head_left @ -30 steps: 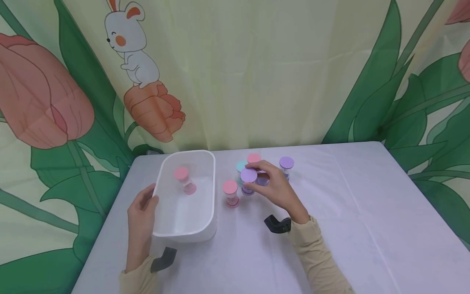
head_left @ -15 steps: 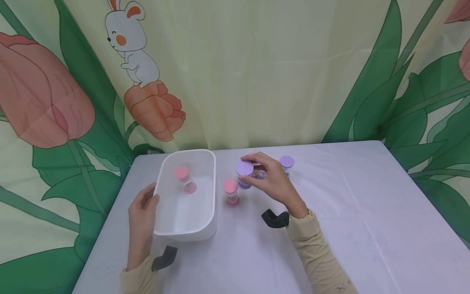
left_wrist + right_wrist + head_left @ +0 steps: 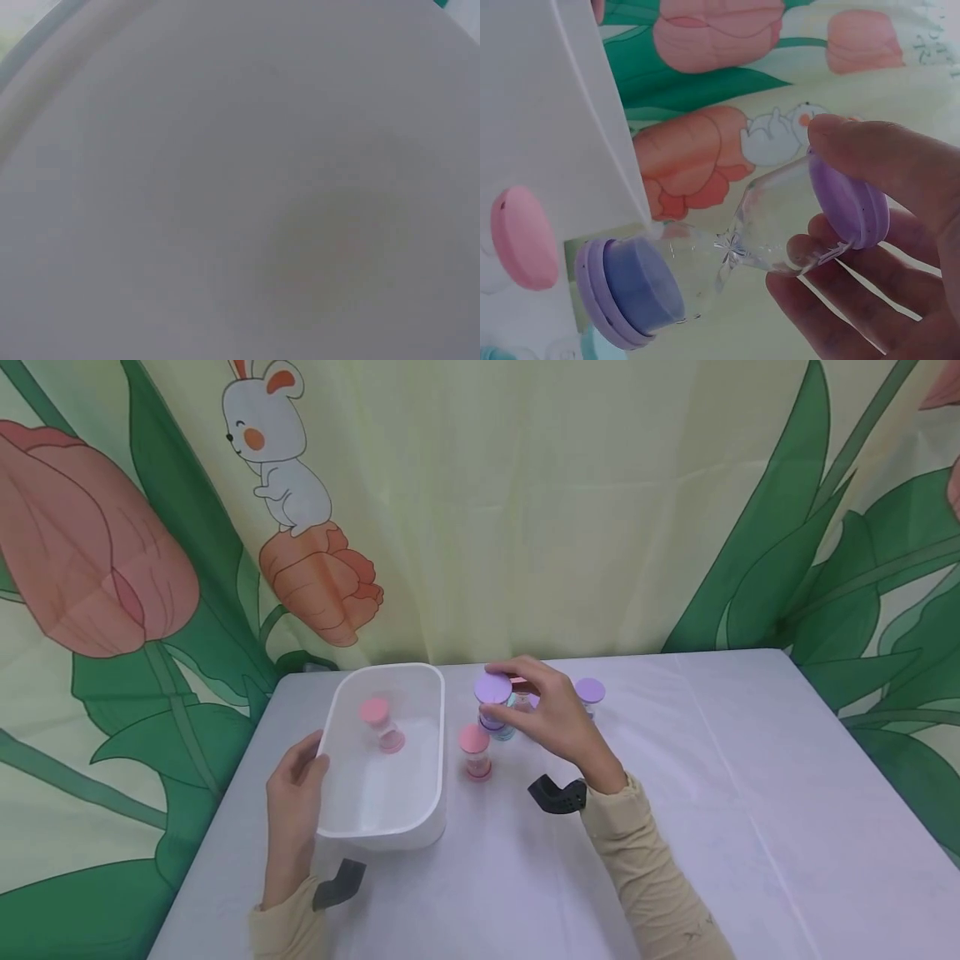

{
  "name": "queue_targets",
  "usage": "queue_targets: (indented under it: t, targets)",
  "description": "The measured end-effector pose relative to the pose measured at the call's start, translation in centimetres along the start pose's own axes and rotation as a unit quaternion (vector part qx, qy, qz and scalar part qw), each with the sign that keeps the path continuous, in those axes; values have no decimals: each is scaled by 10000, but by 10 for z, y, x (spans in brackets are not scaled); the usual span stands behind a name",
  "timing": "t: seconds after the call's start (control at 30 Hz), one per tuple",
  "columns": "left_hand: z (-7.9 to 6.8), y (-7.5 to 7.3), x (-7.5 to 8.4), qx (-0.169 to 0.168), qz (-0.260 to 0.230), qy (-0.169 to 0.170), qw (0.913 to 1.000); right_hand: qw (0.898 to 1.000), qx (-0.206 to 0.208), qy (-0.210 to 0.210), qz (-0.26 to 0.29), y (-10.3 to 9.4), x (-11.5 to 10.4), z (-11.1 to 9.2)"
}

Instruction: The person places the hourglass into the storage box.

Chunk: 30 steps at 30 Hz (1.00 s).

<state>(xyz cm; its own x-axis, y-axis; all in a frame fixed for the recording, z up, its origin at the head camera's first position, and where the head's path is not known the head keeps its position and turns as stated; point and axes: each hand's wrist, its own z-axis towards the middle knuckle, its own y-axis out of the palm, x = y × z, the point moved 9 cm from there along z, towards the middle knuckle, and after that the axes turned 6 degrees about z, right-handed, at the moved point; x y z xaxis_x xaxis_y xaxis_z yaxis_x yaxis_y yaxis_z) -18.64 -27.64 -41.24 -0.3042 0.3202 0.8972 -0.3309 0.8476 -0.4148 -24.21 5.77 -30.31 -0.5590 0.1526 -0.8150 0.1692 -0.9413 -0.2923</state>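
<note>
My right hand (image 3: 551, 714) pinches a purple-capped hourglass (image 3: 492, 687) by its top cap, thumb on one side and fingers on the other. In the right wrist view its clear waist and bluish-purple sand (image 3: 645, 281) in the lower bulb show. At the left, my left hand (image 3: 291, 806) grips the rim of a white plastic bin (image 3: 408, 839), whose pale wall (image 3: 225, 150) fills the left wrist view. Inside the bin a pink hourglass (image 3: 381, 724) leans. Just right of the bin another pink hourglass (image 3: 476, 752) stands upright, close below the held one.
Behind my right hand are a teal hourglass (image 3: 505, 732) and a pink one (image 3: 521, 695), both partly hidden. A purple hourglass (image 3: 590, 691) stands to its right. A white cloth covers the table (image 3: 675, 827); a printed curtain (image 3: 525, 527) hangs behind.
My right hand has lifted the purple hourglass from among the others and moved it left and away from me. My left hand stays at the bin.
</note>
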Motion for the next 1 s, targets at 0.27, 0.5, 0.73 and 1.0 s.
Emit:
queue_targets:
  t: [0.27, 0.5, 0.73, 1.0]
  targets:
    - [-4, 2, -2, -76, 19, 115, 9999, 9998, -14, 204, 13, 3, -1, 3]
    - [-6, 1, -4, -96, 24, -38, 9999, 9999, -45, 34, 157, 13, -7, 11]
    - [-4, 0, -1, -55, -2, -127, 9999, 9992, -183, -316, 137, 23, -16, 23]
    - [-1, 0, 1, -7, -19, -87, 10000, 9988, -176, -426, 167, 31, -20, 30]
